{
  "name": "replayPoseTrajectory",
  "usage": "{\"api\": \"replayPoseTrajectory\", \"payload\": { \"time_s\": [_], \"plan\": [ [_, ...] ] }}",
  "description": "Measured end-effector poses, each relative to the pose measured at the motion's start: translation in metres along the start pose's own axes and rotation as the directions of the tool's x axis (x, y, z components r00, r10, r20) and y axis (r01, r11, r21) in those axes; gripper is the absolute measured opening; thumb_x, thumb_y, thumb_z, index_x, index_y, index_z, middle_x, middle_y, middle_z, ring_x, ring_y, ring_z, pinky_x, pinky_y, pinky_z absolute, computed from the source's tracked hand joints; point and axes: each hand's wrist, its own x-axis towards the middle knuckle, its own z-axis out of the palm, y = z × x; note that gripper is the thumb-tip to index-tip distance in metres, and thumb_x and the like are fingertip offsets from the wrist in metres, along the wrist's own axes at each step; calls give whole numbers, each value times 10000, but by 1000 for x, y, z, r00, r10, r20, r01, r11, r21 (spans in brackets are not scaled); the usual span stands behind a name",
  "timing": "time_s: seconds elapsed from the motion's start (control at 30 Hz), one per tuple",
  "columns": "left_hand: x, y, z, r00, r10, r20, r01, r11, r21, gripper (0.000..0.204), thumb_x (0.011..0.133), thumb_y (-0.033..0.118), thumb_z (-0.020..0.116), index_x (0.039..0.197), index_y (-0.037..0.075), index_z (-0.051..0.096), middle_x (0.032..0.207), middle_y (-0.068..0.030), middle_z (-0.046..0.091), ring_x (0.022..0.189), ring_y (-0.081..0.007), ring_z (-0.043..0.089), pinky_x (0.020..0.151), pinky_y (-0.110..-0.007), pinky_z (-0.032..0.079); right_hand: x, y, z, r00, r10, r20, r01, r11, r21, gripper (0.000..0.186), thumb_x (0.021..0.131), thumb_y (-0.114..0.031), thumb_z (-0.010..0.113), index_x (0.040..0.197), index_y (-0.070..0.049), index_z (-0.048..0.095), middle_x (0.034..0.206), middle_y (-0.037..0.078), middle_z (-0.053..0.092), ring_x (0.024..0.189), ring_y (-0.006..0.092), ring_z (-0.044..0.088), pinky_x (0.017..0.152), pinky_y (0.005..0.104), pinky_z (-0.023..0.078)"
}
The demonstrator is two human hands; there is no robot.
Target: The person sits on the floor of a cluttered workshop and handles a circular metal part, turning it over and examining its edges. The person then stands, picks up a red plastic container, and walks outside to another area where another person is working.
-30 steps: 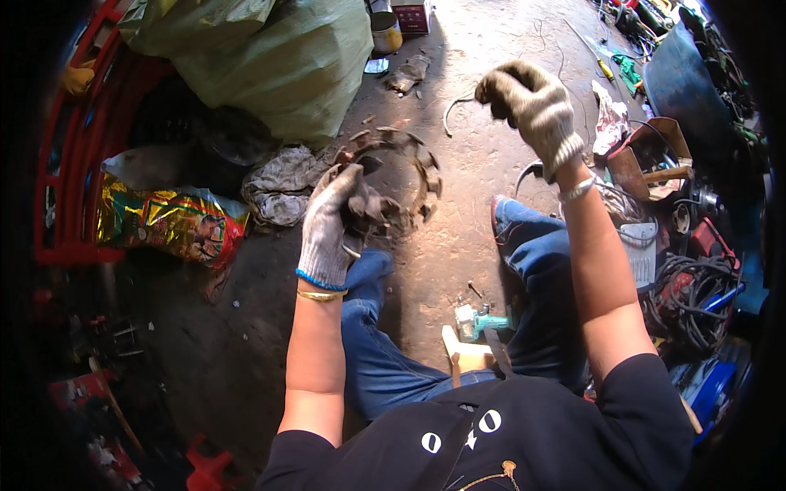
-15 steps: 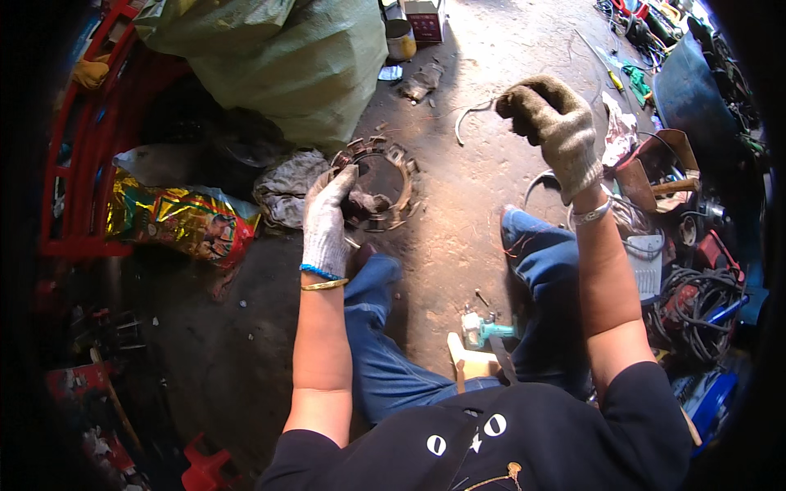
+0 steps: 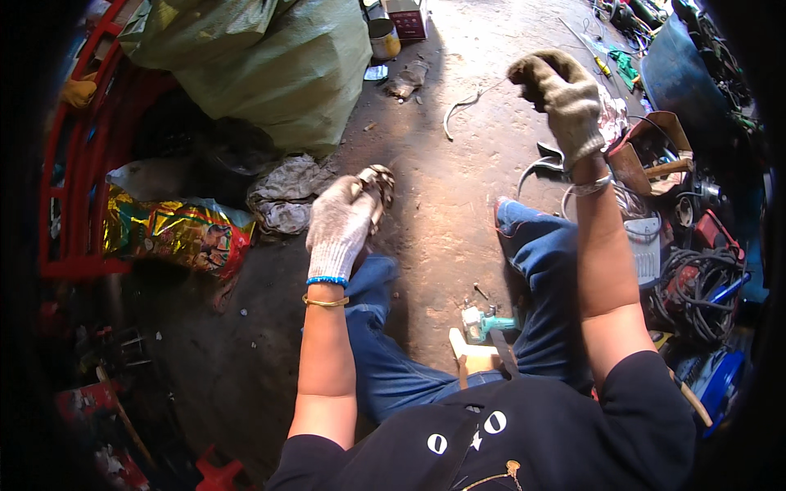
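Gripping a dark, notched metal part (image 3: 378, 190) seen nearly edge-on, the gloved left hand (image 3: 338, 219) lies just left of the frame's centre, its fingers clamped on the part above the floor (image 3: 442, 221). The gloved right hand (image 3: 566, 96), at upper right, is raised, with its fingers curled together; a thin strand (image 3: 494, 87) reaches toward its fingertips, though whether it is pinched there cannot be told. A curved grey strip (image 3: 448, 121) lies on the floor at upper centre. A pale green sack (image 3: 286, 74) fills the upper left; below it are a crumpled cloth (image 3: 288, 195), beside the left hand, and a gold-and-red packet (image 3: 176, 236) at the left. A teal power tool (image 3: 490, 325) lies at lower centre between the jeans-clad legs (image 3: 532, 245). At the right, an open box (image 3: 634, 164) with a wooden handle (image 3: 669, 168) across it stands above a tangle of dark cable (image 3: 696, 299).
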Motion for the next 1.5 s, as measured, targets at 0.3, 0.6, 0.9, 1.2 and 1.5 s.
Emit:
{"api": "replayPoseTrajectory", "payload": {
  "time_s": [0.3, 0.6, 0.9, 1.2, 1.5],
  "plan": [
    [19, -21, -7, 965, -79, 250, 244, -78, -967, 94, 985, 115, 636, 1060, 60, 651, 693, 0, 570, 596, -150, 570, 600, -305, 546, 24, 31, -9, 947, 321, 21, -314, 938, -146, 208, 1021, -193, 577, 1007, -39, 716, 886, 25, 750, 689, 82, 644, 603, 208, 481],
    [-3, -11, 10, 973, -17, 232, 200, 569, -797, 160, 936, 79, 697, 1089, 41, 674, 781, 24, 641, 616, -58, 580, 556, -203, 468, 12, 56, 6, 903, 218, 371, 249, 439, -864, 605, 894, -120, 659, 1470, -154, 478, 1340, 150, 639, 1170, 354, 632, 979, 395, 520],
    [12, -17, 14, 998, -17, 58, 52, 720, -692, 206, 902, 142, 743, 1060, 12, 715, 862, 15, 675, 748, -59, 568, 653, -229, 461, -10, -1, 36, 701, 675, 230, -322, 587, -743, 476, 966, -238, 640, 1423, -143, 546, 1186, 67, 707, 715, 152, 713, 562, 272, 548],
    [4, -6, 16, 989, 33, 148, 86, 679, -729, 205, 898, 127, 742, 1060, 5, 714, 830, 27, 657, 703, -43, 541, 610, -217, 434, -33, 16, 66, 614, 314, 724, -14, 922, -388, 359, 971, -227, 646, 1310, -111, 615, 1140, 106, 715, 843, 172, 716, 777, 343, 579],
    [-12, -1, 1, 944, 176, 278, 80, 698, -712, 178, 888, 51, 732, 1057, 1, 711, 833, 26, 671, 694, -28, 554, 598, -204, 445, -14, 2, 50, 570, 395, 721, -145, 912, -385, 117, 938, -170, 706, 973, -60, 726, 779, 6, 701, 684, 81, 630, 597, 235, 520]
  ]
}}
